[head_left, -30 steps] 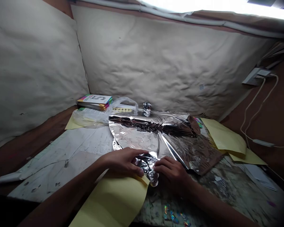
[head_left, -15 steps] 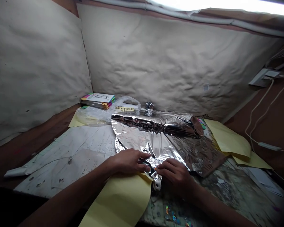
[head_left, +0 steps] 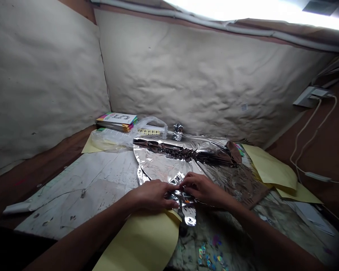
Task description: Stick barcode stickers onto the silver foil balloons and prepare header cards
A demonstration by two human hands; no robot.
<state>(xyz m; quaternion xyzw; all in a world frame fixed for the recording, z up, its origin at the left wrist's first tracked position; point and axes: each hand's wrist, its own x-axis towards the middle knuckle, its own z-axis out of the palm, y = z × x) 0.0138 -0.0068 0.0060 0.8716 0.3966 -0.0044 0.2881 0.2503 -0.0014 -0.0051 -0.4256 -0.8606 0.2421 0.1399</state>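
Observation:
A flat, wrinkled silver foil balloon (head_left: 164, 165) lies across the table in front of me. Its narrow tail, ending in a tab with a hole, points towards me. My left hand (head_left: 154, 194) grips the foil beside the tail, index finger and thumb bearing on it, other fingers curled out of sight. From the other side, my right hand (head_left: 205, 190) pinches the foil just above the tail, its fingertips close to my left index finger. A small orange spot shows on the tail between the hands. Beneath my left wrist, yellow paper (head_left: 147, 241) hangs over the near edge.
Booklets with a printed 5 (head_left: 117, 119) and a clear plastic bag (head_left: 149, 124) sit at the back left. A crumpled foil ball (head_left: 177, 130) stands behind the balloon. Shiny flakes (head_left: 206, 256) lie near me. Yellow sheets (head_left: 268, 165) and white cables (head_left: 299, 139) are at right.
My right hand has moved up and slightly left, from beside the tail to the foil above it. The tail's tab now lies flatter and more exposed. My left hand stays nearly in place.

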